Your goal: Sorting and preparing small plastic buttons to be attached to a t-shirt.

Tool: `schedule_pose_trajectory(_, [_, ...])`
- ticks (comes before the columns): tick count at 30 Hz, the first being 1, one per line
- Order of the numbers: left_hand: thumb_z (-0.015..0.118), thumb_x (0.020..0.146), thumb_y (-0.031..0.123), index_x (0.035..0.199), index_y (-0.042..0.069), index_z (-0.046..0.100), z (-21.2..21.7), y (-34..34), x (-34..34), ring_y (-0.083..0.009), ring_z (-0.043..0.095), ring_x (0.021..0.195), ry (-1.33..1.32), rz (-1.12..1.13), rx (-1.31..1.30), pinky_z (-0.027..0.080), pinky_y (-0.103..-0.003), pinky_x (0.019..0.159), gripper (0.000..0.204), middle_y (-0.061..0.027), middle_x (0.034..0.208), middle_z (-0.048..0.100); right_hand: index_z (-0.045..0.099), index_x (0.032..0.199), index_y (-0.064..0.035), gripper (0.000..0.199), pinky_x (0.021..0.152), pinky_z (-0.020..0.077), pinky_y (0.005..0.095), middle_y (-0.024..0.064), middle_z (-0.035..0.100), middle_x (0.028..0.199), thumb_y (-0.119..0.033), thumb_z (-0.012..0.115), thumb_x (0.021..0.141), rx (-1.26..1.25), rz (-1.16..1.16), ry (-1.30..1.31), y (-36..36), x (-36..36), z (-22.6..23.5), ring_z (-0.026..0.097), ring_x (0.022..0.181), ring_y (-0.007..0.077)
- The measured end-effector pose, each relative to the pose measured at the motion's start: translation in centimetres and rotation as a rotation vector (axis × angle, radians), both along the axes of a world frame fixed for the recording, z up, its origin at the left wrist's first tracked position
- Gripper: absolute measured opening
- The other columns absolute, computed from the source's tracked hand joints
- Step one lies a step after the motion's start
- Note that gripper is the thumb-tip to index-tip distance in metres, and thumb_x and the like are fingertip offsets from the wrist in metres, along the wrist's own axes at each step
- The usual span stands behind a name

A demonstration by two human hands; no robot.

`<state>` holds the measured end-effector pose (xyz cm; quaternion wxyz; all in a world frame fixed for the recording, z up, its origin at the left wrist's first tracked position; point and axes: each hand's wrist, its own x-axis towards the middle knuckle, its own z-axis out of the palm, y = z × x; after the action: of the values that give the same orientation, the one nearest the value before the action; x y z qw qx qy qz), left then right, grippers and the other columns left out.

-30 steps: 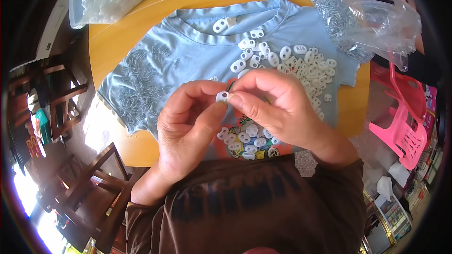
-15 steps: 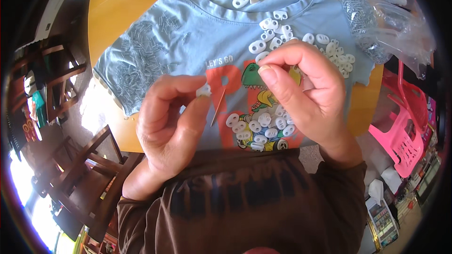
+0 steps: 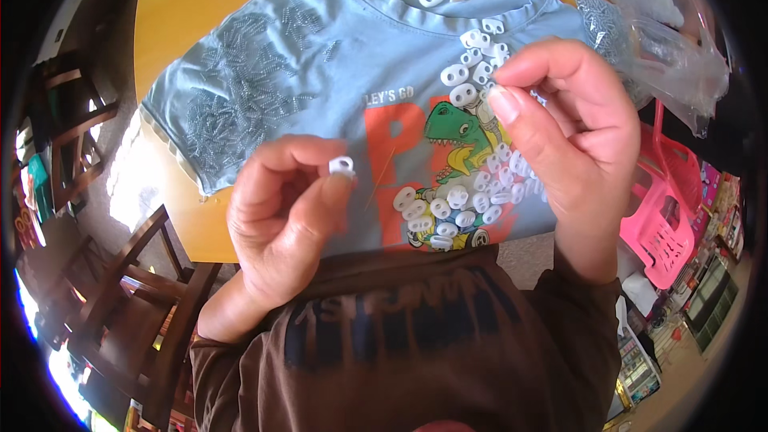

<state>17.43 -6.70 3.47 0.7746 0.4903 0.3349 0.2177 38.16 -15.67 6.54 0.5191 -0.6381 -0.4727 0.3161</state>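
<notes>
My left hand (image 3: 282,220) pinches a white two-hole cord lock part (image 3: 342,166) between thumb and forefinger, above the shirt. To the right, my right hand (image 3: 572,124) is closed in a pinch, thumb and forefinger tips together; whatever is between them is too small or hidden to make out. Its fingertips are beside a pile of white cord lock parts (image 3: 454,74). More such parts (image 3: 440,208) lie over the shirt's printed picture, close to my body. A thin needle-like stick (image 3: 382,180) rests on the shirt between my hands.
A light blue T-shirt (image 3: 352,56) covers the yellow wooden table (image 3: 168,24). Many small metal springs (image 3: 248,80) are spread on its left side. At the right lies a clear bag of springs (image 3: 600,28). A pink plastic chair (image 3: 660,228) and dark wooden chairs (image 3: 148,304) flank the table.
My right hand has shifted rightward and up, away from the left hand. The cord lock part in my left hand has turned so that a hole shows. The view has shifted slightly.
</notes>
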Motion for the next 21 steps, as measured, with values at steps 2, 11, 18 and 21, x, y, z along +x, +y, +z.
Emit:
schedule_pose_trajectory(2, [0.053,0.082,-0.006,0.102,-0.001,0.053,-0.1,0.5,-0.3,-0.0037,0.048,0.057,-0.048,0.056,-0.022,0.038,-0.017,0.053,0.021,-0.0021,0.076,0.056,0.054,0.094,0.0029,0.015,0.067,0.0375,0.0170,0.0030,0.054,0.088,0.007,0.057,0.079,-0.084,-0.043,0.077,0.4,-0.5,0.0,0.047,0.076,0.0046])
schedule_pose_trajectory(11, [0.050,0.085,0.004,0.098,0.000,0.047,-1.5,0.9,-2.4,-0.0087,0.045,0.050,-0.145,0.165,0.549,0.041,-0.025,0.051,0.014,-0.0089,0.076,0.053,0.055,0.097,0.0039,0.016,0.065,0.0379,0.0148,0.0007,0.054,0.084,0.006,0.055,0.081,-0.074,-0.028,-0.047,-0.4,1.3,-1.5,0.048,0.073,0.0026])
schedule_pose_trajectory(18, [0.064,0.075,0.005,0.092,0.002,0.051,-0.1,0.3,-2.3,-0.0176,0.054,0.057,-0.238,-0.172,0.986,0.039,-0.031,0.050,0.022,-0.0117,0.079,0.056,0.054,0.096,0.0044,0.017,0.059,0.0331,0.0145,-0.0008,0.053,0.074,0.006,0.053,0.079,-0.073,-0.174,0.153,-0.5,0.4,-0.2,0.044,0.067,0.0012])
schedule_pose_trajectory(21, [0.068,0.071,0.009,0.094,0.002,0.052,-1.0,-0.5,-1.2,-0.0172,0.053,0.057,-0.324,-0.151,1.047,0.038,-0.029,0.050,0.028,-0.0121,0.082,0.057,0.054,0.097,0.0044,0.020,0.057,0.0298,0.0151,-0.0015,0.051,0.073,0.005,0.052,0.077,-0.036,-0.121,0.179,-0.9,0.6,-0.3,0.041,0.065,0.0009])
